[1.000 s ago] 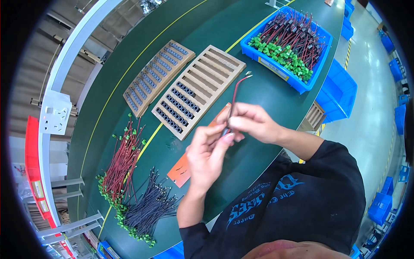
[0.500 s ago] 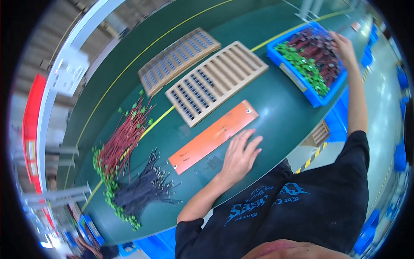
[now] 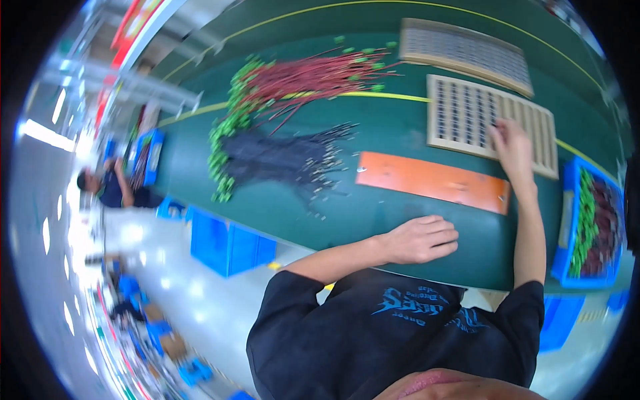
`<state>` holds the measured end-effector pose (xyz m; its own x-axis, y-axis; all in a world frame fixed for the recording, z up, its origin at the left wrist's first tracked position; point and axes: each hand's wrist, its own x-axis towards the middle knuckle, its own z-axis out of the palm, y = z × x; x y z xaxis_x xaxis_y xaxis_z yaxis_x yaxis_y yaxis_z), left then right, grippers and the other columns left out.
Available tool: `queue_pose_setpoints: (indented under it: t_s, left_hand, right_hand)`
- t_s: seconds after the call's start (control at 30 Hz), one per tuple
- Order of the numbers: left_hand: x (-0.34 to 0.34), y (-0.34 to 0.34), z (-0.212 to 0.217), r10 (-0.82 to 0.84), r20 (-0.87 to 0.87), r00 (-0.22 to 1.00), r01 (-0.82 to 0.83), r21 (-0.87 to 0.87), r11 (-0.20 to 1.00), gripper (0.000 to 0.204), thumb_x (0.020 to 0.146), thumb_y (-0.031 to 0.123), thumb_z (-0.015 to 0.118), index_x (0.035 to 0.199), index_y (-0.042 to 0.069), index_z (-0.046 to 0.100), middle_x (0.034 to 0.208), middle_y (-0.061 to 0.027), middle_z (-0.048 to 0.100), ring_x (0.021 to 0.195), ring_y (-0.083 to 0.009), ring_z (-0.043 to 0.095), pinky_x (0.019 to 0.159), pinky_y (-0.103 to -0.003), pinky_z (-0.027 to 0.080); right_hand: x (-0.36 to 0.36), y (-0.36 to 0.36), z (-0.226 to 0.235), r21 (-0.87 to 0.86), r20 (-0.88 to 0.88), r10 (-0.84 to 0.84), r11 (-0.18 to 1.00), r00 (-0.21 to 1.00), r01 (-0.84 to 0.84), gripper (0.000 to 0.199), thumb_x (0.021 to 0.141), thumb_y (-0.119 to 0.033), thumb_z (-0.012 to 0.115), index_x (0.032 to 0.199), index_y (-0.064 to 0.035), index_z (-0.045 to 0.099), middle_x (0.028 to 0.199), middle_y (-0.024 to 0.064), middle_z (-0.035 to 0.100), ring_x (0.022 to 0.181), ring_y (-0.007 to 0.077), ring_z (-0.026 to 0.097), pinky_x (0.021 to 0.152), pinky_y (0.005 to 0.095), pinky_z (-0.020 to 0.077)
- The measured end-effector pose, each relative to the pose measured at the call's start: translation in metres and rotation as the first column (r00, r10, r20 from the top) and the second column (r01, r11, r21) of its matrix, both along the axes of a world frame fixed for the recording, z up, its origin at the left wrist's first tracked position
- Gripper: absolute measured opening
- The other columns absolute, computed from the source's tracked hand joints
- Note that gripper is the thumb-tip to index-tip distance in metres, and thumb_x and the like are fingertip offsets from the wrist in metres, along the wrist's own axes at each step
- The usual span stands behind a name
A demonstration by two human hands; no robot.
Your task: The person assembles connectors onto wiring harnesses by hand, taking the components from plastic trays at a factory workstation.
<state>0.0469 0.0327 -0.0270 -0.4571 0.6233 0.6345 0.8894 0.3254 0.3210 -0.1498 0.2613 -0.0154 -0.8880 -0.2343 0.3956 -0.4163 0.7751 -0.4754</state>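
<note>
My right hand (image 3: 513, 147) reaches over a wooden slotted tray (image 3: 550, 160), its thumb and fingers pinched at the edge of the filled rows. Whatever the pinch holds is too small to make out. Small dark parts line the tray's left slots, while the right slots look bare. Near the table's front edge my left hand (image 3: 421, 240) lies on the green surface, fingers loosely stretched and nothing in them. Between the hands and the tray lies an orange strip plate (image 3: 433, 181).
Another tray (image 3: 467, 53) of small parts lies behind. Bundles of red wires (image 3: 307, 77) and black wires (image 3: 273, 157) with green ends spread at left. A blue bin (image 3: 587, 283) of green-ended dark red wires stands at right. Another person (image 3: 117, 187) works far left.
My right hand has come from the blue bin to the slotted tray. The view has swung left, and my left hand now rests closer to the table edge, its fingers nearer together.
</note>
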Motion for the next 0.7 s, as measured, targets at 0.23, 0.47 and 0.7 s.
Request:
queue_pose_setpoints:
  t_s: [0.23,0.47,0.7]
  left_hand:
    - [-0.012,-0.185,0.032,0.736,-0.126,0.665,-0.742,-0.23,0.63,0.03,0.075,0.003,0.061,0.103,0.007,0.067,0.1,-0.0078,0.067,0.093,-0.0289,0.063,0.078,-0.041,0.05]
    - [-0.091,-0.32,0.048,0.805,-0.275,0.525,-0.78,-0.534,0.327,0.028,0.076,-0.004,0.06,0.101,0.006,0.069,0.094,-0.0097,0.067,0.094,-0.0309,0.063,0.081,-0.042,0.052]
    - [-0.117,-0.288,0.026,0.601,-0.069,0.796,-0.519,-0.589,0.62,0.032,0.076,-0.002,0.063,0.106,0.006,0.071,0.091,-0.0102,0.064,0.092,-0.0325,0.063,0.084,-0.043,0.053]
  right_hand:
    - [-0.031,0.004,-0.012,-0.044,0.153,-0.085,0.995,0.985,0.093,0.024,0.092,-0.022,0.073,0.095,0.0012,0.068,0.074,0.0116,0.067,0.064,0.0204,0.064,0.061,0.0333,0.0518]
    - [-0.029,0.006,-0.014,-0.095,0.053,-0.043,0.994,0.998,0.048,0.024,0.095,-0.02,0.071,0.099,0.0029,0.067,0.074,0.006,0.064,0.061,0.011,0.055,0.058,0.0266,0.0469]
    - [-0.04,0.025,-0.037,-0.378,0.158,-0.045,0.92,0.986,0.103,0.024,0.099,-0.02,0.067,0.104,0.0031,0.066,0.081,0.0007,0.064,0.065,0.0025,0.052,0.057,0.0191,0.0427]
